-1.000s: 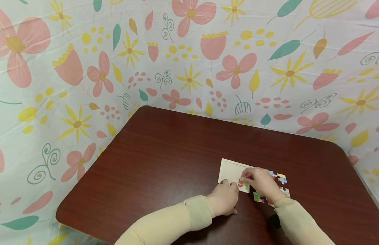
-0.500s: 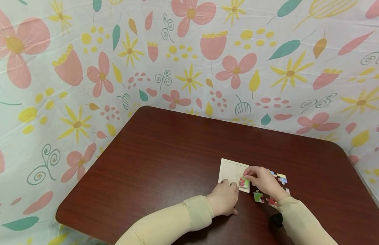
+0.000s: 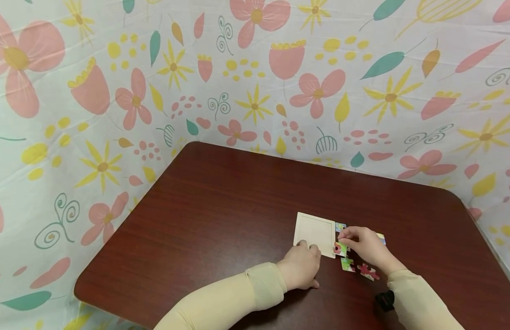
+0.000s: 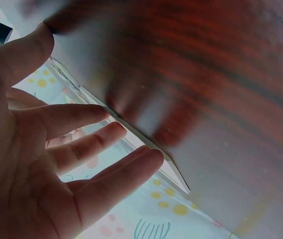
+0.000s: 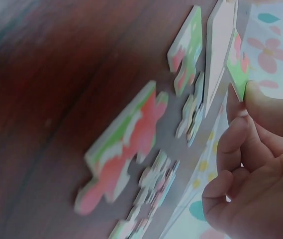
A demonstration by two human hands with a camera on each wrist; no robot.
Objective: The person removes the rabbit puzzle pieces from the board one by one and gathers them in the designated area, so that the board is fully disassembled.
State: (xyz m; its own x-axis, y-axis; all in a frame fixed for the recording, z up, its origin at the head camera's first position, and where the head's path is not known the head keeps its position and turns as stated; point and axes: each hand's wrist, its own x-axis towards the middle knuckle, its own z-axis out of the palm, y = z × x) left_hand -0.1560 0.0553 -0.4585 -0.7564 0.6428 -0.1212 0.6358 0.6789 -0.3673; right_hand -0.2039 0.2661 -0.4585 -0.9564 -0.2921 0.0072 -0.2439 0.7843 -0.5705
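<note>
A pale puzzle tray (image 3: 314,228) with a raised rim lies flat on the table, its inside bare. My left hand (image 3: 301,266) rests at its near edge; in the left wrist view the fingers (image 4: 131,169) reach out fairly straight and touch the rim. Between thumb and fingertips my right hand (image 3: 367,247) pinches a green and red puzzle piece (image 3: 340,249), which the right wrist view shows tilted beside the tray. Other loose pieces lie right of the tray: a green piece (image 3: 347,264), a red one (image 3: 368,272) and a blue one (image 3: 340,227).
Under the right hand more pieces are partly hidden, with a yellow and blue piece (image 3: 381,238) showing beyond it. A black object (image 3: 385,300) sits by the right cuff. The dark red table (image 3: 222,201) meets a flowered cloth (image 3: 255,82) behind and at left.
The puzzle piece, at first lying in the tray's near right corner, has been lifted and carried right by my right hand, past the tray's right rim. The left hand stays put.
</note>
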